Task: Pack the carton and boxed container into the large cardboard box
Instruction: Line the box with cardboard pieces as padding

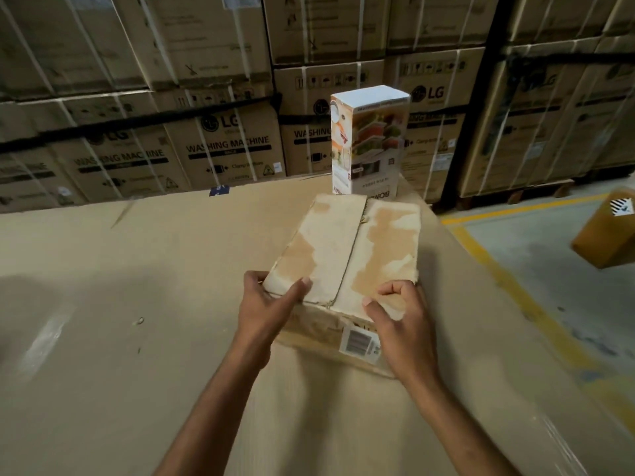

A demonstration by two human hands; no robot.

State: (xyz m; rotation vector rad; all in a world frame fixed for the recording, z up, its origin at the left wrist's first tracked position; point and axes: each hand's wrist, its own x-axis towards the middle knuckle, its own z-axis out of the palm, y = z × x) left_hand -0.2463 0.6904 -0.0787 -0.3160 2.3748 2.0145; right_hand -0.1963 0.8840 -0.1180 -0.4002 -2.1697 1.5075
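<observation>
A worn cardboard box (pixel 347 249) with torn, peeled top flaps lies on a broad cardboard surface (pixel 144 304), its two flaps closed along a middle seam. My left hand (pixel 271 300) grips its near left corner, thumb on the top flap and fingers round the side. My right hand (pixel 402 317) holds the near right corner, thumb and curled fingers on the flap's edge. Right behind the box stands a tall white printed carton (pixel 369 142) showing food containers, upright and touching nothing but the surface.
Stacked washing machine cartons (pixel 220 146) form a wall behind the surface. On the right lies a concrete floor with a yellow line (pixel 508 280) and a brown box (pixel 608 231) at the frame's edge. A barcode label (pixel 360 341) is on the box's near side.
</observation>
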